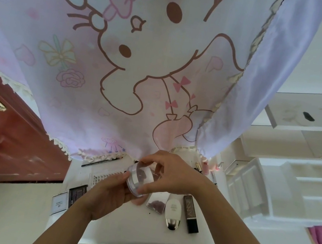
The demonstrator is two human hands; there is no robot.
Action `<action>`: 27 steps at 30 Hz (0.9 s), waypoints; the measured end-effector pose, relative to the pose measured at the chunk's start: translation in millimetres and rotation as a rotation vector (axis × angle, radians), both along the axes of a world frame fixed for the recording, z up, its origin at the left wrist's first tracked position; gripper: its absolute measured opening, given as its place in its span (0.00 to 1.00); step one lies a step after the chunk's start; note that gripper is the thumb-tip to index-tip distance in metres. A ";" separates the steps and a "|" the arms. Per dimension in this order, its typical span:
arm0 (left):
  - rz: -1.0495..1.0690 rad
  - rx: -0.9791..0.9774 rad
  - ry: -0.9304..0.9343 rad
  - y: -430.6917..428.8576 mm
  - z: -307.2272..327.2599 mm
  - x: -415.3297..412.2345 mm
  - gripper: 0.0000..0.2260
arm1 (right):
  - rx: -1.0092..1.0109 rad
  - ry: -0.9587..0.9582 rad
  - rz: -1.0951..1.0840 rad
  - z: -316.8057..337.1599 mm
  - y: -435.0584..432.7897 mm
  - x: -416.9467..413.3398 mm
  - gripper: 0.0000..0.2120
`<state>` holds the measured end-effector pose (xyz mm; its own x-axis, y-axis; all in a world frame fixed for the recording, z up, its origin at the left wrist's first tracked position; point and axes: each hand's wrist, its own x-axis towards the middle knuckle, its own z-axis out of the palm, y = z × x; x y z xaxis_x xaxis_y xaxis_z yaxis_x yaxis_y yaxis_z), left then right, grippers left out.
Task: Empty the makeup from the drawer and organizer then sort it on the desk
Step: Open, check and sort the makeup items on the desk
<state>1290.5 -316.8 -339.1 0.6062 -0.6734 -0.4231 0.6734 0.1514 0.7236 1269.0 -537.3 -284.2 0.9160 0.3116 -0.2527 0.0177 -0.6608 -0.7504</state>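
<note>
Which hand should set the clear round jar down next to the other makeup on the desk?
Left, probably. The left hand cradles the clear round plastic jar from below, carrying it. The right hand only pinches its top rim with its fingers. Bare white desk lies just below the left hand.

I see soft, even daylight with no hard shadows. Above my fingers (150, 160) the pink curtain (125, 52) glows as if backlit. Right of them the white organizer (285, 189) is nearly washed out. The edges bow with wide-angle distortion, and fine detail is slightly soft throughout.
</note>
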 end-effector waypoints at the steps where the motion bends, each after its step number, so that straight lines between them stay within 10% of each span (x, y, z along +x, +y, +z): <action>1: 0.012 -0.004 0.030 -0.4 0.5 0.0 0.25 | 0.015 -0.003 0.017 -1.0 0.2 0.5 0.36; 5: 0.025 -0.019 0.040 -0.8 6.3 0.7 0.25 | -0.086 -0.011 -0.022 -3.9 8.7 0.1 0.47; 11: 0.082 -0.015 0.055 0.6 8.6 -0.5 0.31 | -0.131 -0.025 -0.066 -7.4 18.6 0.4 0.34; 16: 0.123 0.030 0.055 -0.2 5.6 -7.6 0.21 | -0.152 0.011 -0.092 -9.6 18.4 -9.8 0.52; 21: 0.117 0.073 0.015 -5.6 5.3 -10.0 0.20 | -0.150 -0.030 -0.128 -9.9 20.8 -11.7 0.34; 27: 0.121 0.070 0.044 -5.8 2.4 -11.6 0.20 | -0.188 0.018 -0.126 -10.4 18.8 -19.8 0.49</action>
<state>1278.9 -322.6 -336.8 0.6611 -0.5642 -0.4945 0.6845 0.1836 0.7055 1249.2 -518.5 -294.5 0.9395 0.1413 -0.3121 -0.0857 -0.7851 -0.6134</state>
